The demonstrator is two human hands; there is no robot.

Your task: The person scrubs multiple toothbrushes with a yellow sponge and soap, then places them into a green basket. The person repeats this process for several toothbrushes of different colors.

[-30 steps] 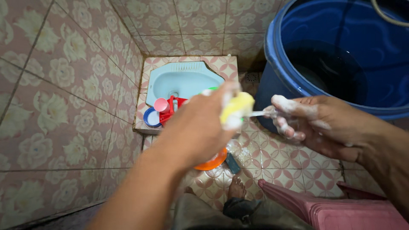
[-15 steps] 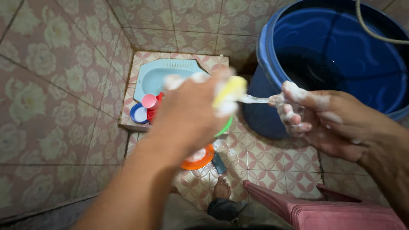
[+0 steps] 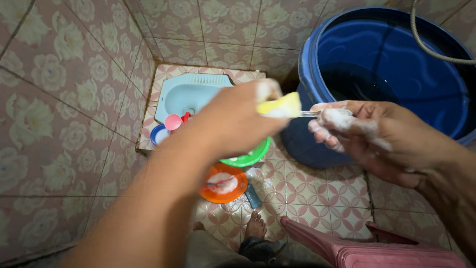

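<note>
No packages, labels, signs or screens show anywhere in this view
</note>
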